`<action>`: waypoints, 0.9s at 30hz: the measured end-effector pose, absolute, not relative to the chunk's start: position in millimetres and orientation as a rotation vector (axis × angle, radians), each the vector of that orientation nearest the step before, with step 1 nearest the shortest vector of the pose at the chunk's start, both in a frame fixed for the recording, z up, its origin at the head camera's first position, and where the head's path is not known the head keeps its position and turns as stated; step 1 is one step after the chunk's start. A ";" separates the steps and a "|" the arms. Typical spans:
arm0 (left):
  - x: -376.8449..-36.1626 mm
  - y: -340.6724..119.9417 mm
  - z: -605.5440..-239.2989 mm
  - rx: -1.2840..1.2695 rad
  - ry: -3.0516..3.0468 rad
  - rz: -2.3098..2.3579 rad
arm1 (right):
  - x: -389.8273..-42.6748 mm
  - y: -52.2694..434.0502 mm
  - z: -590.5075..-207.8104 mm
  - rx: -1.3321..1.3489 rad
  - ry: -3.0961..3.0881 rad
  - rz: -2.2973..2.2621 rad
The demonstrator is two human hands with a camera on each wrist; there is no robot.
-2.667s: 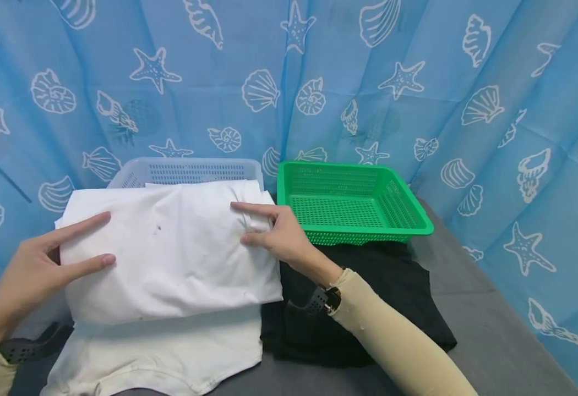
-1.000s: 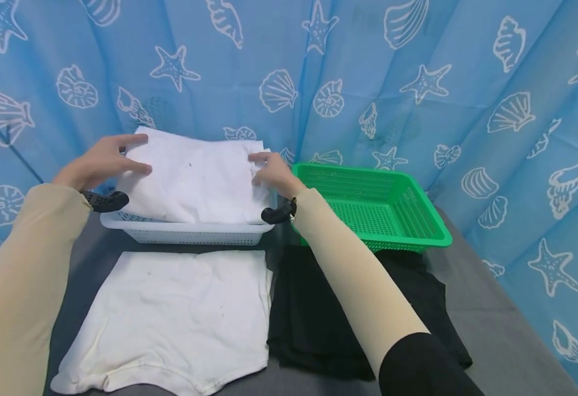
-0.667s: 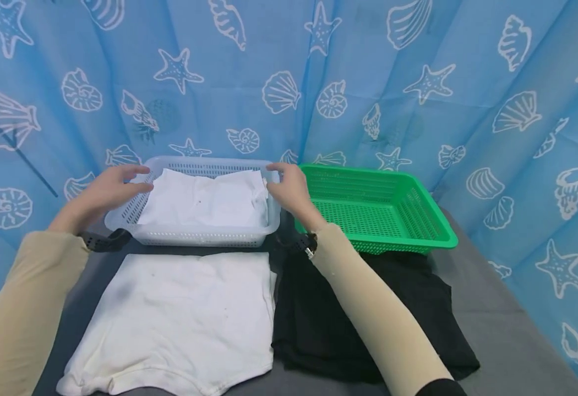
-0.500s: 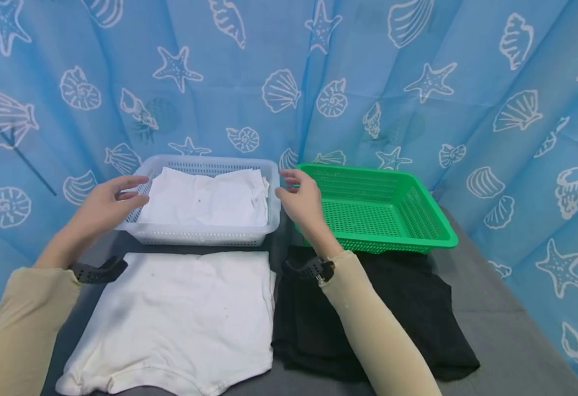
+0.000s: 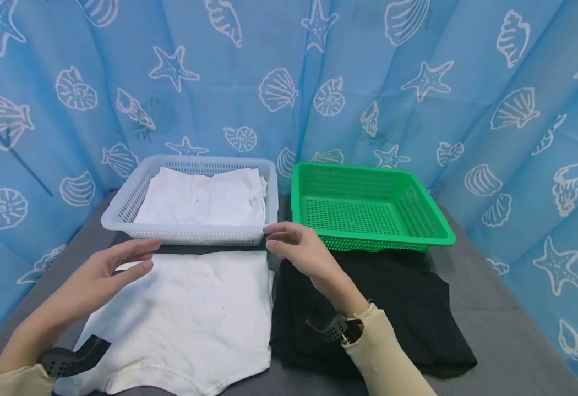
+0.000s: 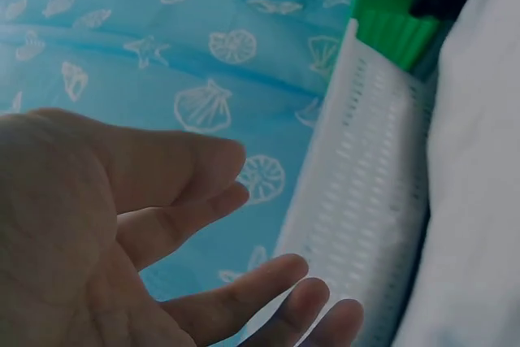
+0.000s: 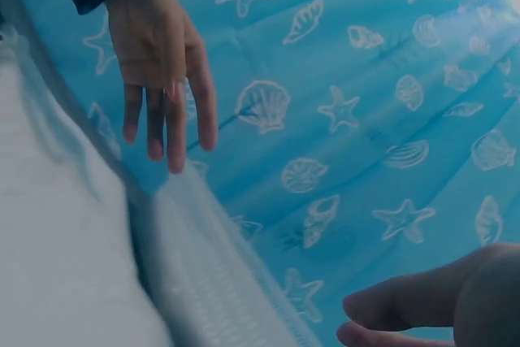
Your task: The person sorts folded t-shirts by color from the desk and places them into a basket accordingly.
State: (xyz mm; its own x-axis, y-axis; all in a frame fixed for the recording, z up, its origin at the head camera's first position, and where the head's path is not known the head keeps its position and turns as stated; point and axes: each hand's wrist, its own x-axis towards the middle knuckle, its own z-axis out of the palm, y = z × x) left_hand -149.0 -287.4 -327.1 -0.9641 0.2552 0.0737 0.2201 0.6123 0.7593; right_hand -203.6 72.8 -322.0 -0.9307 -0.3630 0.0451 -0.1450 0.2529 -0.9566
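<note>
A folded white garment (image 5: 205, 198) lies inside the pale translucent basket (image 5: 115, 221) at the back left. In front of that basket, a folded off-white shirt (image 5: 185, 319) rests on the table, its curved neckline toward the near edge. My left hand (image 5: 93, 283) hovers above the shirt's left part, fingers loosely bent and holding nothing. My right hand (image 5: 306, 253), also holding nothing, hangs in front of the basket's right front corner with relaxed fingers. Beneath the right forearm lies a folded black garment (image 5: 413, 313). Both wrist views show loosely curved fingers near the pale basket's side.
A green basket (image 5: 385, 241) with nothing in it stands at the back right, close beside the pale one. The grey table (image 5: 497, 324) slopes away to an edge at the right. A blue curtain (image 5: 289, 60) with shell and starfish prints hangs behind.
The folded white garment was carried from over the off-white shirt into the pale basket and let go. Both hands then drew back toward the near side.
</note>
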 end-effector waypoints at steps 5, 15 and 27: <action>-150.0 -296.5 -344.1 0.334 2.740 1.281 | -202.4 69.8 -343.8 -0.361 2.195 -1.689; -153.2 -313.1 -371.7 0.266 2.919 1.285 | -202.8 70.2 -355.5 -0.262 2.101 -1.583; -158.8 -334.9 -394.3 -0.138 2.783 1.213 | -202.9 54.1 -369.5 -0.217 2.033 -1.686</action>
